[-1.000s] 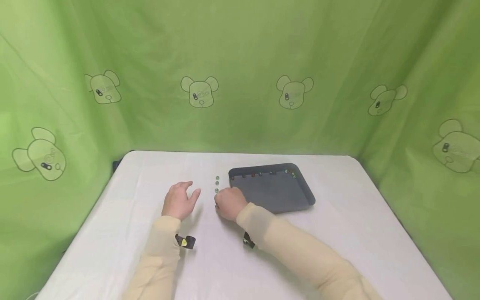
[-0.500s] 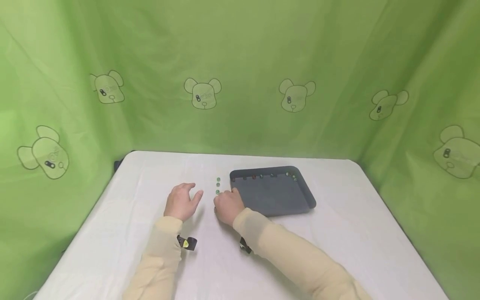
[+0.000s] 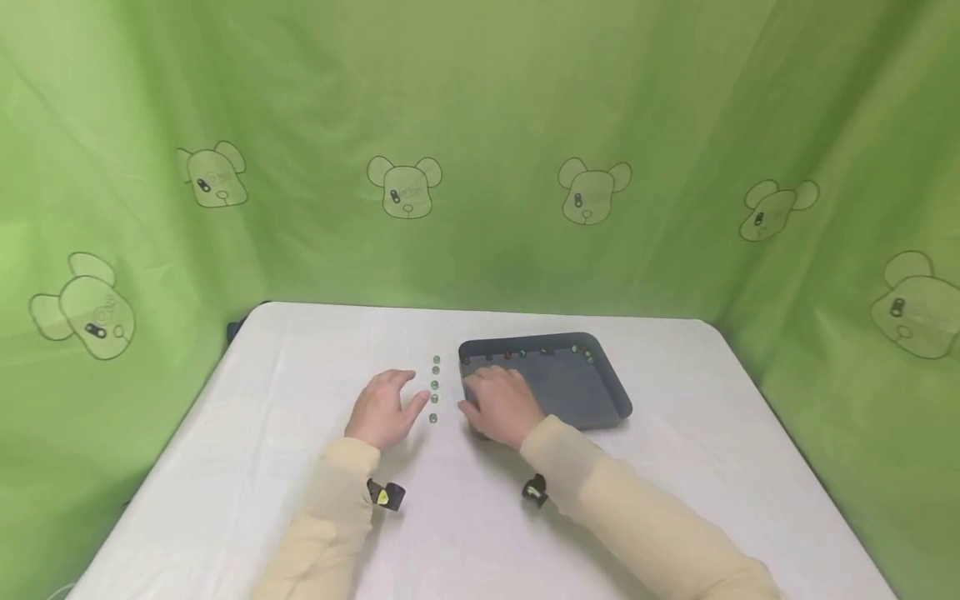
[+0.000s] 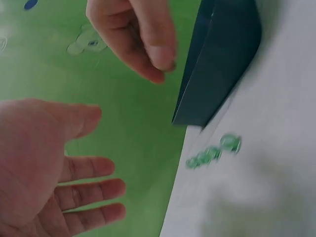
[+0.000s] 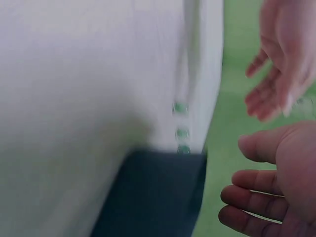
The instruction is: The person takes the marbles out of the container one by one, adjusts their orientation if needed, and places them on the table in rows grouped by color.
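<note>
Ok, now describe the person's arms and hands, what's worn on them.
The left hand and right hand are ungloved. The left long cream fabric sleeve and right long cream fabric sleeve look plain, lightly creased. A small black device with a yellow patch juts from the left wrist; a small black device with a pale mark from the right.

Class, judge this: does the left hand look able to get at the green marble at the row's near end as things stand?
Probably yes: the left hand is empty and close to that green marble, nothing shows between them, and the right hand is over by the tray.
</note>
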The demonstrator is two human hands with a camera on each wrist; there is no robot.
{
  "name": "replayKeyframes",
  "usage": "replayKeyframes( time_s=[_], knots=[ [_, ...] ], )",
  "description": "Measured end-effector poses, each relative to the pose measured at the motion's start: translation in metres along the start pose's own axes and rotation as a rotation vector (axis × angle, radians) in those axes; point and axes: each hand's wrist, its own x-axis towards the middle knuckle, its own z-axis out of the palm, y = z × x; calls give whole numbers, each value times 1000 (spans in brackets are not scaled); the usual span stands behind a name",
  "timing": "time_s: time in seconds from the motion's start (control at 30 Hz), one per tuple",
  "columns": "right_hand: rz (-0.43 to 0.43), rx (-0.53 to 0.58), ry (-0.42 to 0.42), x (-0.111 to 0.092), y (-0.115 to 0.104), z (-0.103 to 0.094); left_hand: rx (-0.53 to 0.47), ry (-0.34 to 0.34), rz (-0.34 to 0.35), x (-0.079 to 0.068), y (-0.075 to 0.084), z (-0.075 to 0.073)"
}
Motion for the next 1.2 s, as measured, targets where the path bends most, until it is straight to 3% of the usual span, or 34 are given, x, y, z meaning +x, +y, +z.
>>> replayKeyframes(
  time_s=[0.13, 0.33, 0.57, 0.83, 1.2],
  knots=[
    [86, 65, 32, -17, 40, -11, 13, -53, 105, -2, 13, 12],
    [206, 123, 57, -44, 109, -10, 49, -145, 227, -6, 30, 29],
    [365, 169, -29, -76, 174, 5, 100, -236, 257, -11, 41, 45],
    [421, 222, -95, -95, 192, 13, 130, -273, 243, -18, 46, 51],
    [428, 251, -87, -92, 195, 27, 158, -241, 244, -14, 49, 52]
  ],
)
